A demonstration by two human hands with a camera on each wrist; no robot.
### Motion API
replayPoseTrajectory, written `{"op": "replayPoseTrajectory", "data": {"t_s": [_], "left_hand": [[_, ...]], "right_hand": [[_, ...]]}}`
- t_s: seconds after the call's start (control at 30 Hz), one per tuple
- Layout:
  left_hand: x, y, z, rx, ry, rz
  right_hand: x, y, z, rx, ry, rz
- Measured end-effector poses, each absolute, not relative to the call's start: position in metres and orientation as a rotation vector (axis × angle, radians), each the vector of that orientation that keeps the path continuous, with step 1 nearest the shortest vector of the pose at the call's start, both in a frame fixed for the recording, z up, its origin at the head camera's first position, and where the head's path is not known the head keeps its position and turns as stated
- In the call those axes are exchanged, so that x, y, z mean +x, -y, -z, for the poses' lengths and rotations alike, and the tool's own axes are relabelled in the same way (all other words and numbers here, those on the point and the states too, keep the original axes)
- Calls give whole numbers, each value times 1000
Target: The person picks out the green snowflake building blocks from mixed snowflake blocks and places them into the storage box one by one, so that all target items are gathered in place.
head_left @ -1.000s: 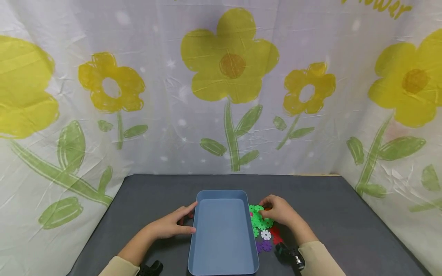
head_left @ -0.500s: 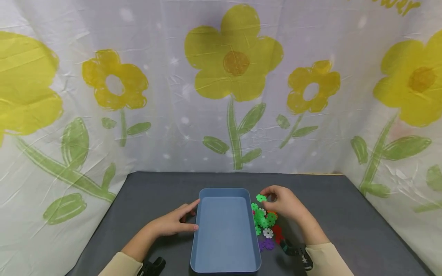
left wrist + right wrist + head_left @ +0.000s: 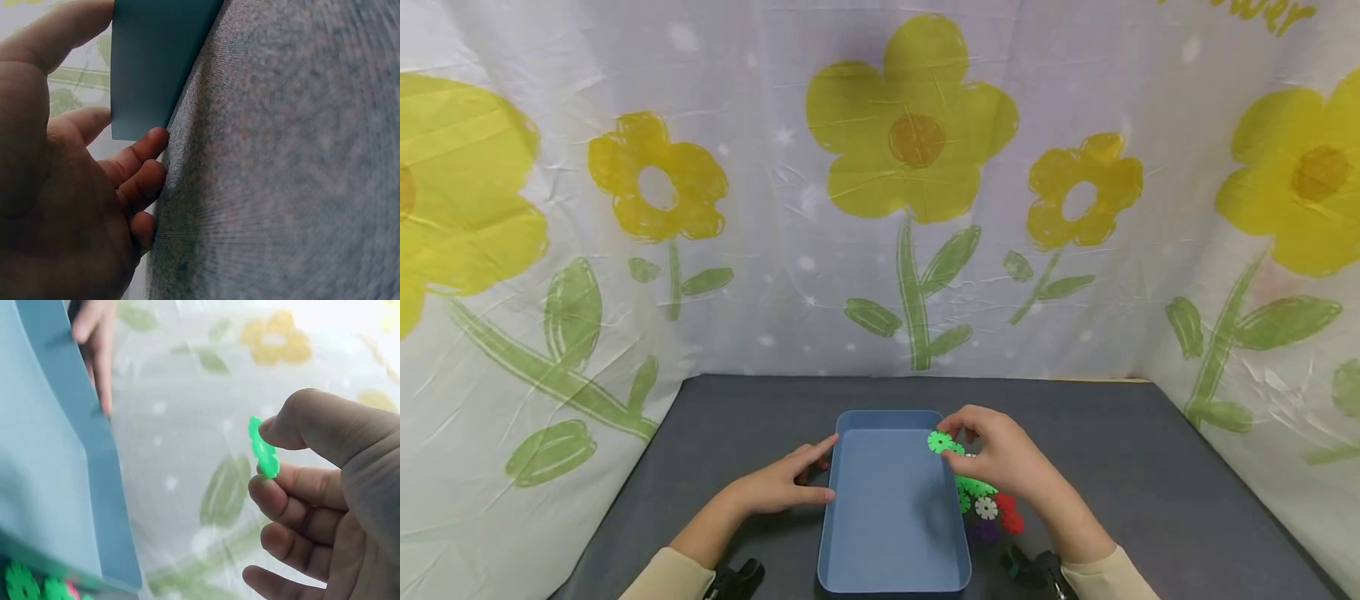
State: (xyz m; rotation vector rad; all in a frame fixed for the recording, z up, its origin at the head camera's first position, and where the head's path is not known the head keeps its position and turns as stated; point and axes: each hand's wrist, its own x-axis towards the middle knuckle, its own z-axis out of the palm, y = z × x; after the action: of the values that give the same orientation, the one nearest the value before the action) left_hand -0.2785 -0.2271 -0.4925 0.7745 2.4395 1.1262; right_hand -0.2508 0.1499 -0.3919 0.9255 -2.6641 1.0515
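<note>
a: what does the right hand (image 3: 1003, 458) hold?
b: it pinches a flat green plastic snowflake disc (image 3: 942, 442) over the right edge of the smooth blue tray (image 3: 891, 546).
a: and the left hand (image 3: 778, 486)?
b: straight fingers rest on the tray's left wall.

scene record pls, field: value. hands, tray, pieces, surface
left hand: rests on the table against the tray's left wall, fingers straight, holding nothing
right hand: pinches one green snowflake piece between thumb and fingertips, above the tray's right rim
blue tray: rectangular, on the table between the hands, nothing lying inside it
loose pieces: green, white, red and purple, piled on the table right of the tray, partly hidden by the right hand
table: dark grey
backdrop: white cloth printed with yellow flowers
</note>
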Motion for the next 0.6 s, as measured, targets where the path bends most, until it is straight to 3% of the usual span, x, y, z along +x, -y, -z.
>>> {"op": "replayPoseTrajectory", "data": {"t_s": [0.6], "left_hand": [[-275,226,488,750,-2468,-1127]], "right_hand": [[-212,-95,405,1345,2544,-1068]]}}
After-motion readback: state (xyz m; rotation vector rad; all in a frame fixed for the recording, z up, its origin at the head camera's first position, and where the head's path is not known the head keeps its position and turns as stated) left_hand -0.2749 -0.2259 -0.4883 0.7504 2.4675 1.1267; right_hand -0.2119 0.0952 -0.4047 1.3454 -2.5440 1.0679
